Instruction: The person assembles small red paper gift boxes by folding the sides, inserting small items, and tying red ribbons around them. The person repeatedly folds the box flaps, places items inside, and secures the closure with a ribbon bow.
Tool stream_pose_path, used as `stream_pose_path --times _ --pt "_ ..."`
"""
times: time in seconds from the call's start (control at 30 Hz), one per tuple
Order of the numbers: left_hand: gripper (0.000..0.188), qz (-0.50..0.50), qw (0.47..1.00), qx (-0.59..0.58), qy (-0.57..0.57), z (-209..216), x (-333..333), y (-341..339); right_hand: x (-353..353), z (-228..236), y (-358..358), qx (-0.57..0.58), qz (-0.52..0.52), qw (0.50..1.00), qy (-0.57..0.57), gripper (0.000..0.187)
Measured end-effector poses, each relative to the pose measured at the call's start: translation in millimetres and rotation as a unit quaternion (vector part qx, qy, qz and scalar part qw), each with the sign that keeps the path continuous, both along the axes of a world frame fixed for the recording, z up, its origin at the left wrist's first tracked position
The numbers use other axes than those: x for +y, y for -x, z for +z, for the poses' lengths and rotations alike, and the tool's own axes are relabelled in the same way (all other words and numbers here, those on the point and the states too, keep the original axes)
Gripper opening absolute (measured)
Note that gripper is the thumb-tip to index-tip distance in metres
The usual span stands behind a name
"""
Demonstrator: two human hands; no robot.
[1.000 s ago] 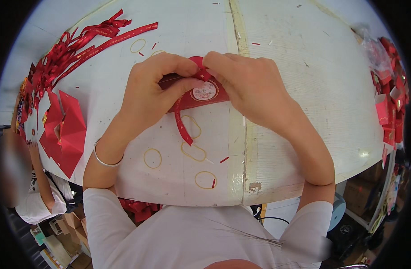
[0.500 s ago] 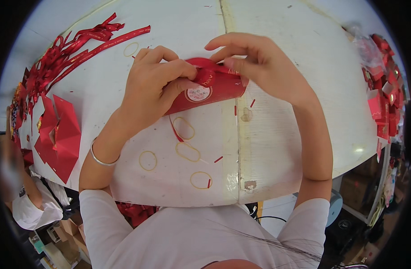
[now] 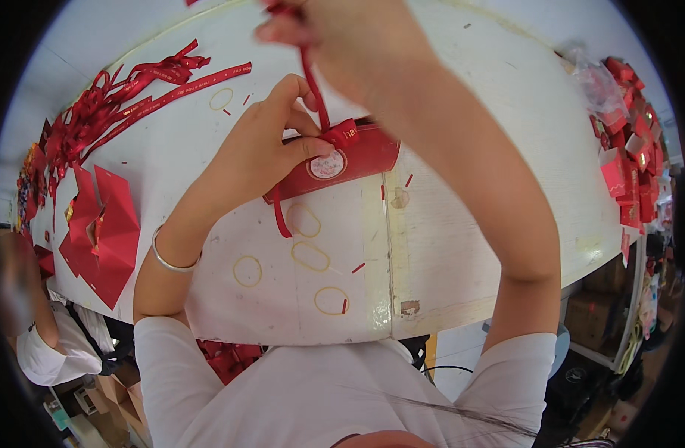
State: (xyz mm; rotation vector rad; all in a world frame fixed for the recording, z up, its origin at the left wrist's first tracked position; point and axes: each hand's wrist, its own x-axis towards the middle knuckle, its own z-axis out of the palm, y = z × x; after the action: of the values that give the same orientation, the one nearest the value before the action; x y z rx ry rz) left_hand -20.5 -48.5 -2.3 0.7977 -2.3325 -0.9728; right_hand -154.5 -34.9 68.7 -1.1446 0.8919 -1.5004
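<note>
A red gift box (image 3: 368, 155) with a round pale label lies on the white table before me. Red ribbon (image 3: 317, 93) loops at its top and runs taut up to my right hand (image 3: 324, 37), which is raised at the top of the view, blurred, its fingers closed on the ribbon. My left hand (image 3: 271, 138) pinches the ribbon at the box's top with thumb and fingers, beside the label. A loose ribbon end (image 3: 281, 215) hangs below the box's left part onto the table.
Yellow rubber bands (image 3: 310, 255) and small red scraps lie in front of the box. Red ribbons (image 3: 126, 93) heap at far left, above an unfolded red box (image 3: 103, 231). Red boxes (image 3: 633, 157) pile at right. Another person (image 3: 55, 343) is at far left.
My right hand has swung up and left, drawing the ribbon out from the box. My left hand stays at the box's top. A ribbon end now hangs below the box.
</note>
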Motion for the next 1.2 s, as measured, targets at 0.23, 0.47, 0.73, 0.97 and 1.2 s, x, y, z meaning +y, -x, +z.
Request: stream_pose_path --times 0.23,0.47,0.73,0.97,1.2 --pt "0.015 -0.109 0.990 0.043 -0.084 -2 -15 -3 89 -66 -25 0.337 0.222 0.873 0.273 0.022" --pt "0.024 -0.071 0.994 0.067 -0.055 -5 -7 -7 112 -93 49 0.517 0.018 0.764 0.386 0.033" --pt "0.015 -0.042 0.997 0.064 -0.024 -6 -1 -6 49 -89 50 0.508 -0.075 0.817 0.262 0.020" --pt "0.010 -0.068 0.994 0.086 -0.018 -7 -1 -3 37 -92 56 0.395 0.012 0.894 0.210 0.008" --pt "0.014 -0.099 0.992 0.057 0.047 -10 -5 -11 34 -93 52 0.437 -0.019 0.871 0.223 0.009"
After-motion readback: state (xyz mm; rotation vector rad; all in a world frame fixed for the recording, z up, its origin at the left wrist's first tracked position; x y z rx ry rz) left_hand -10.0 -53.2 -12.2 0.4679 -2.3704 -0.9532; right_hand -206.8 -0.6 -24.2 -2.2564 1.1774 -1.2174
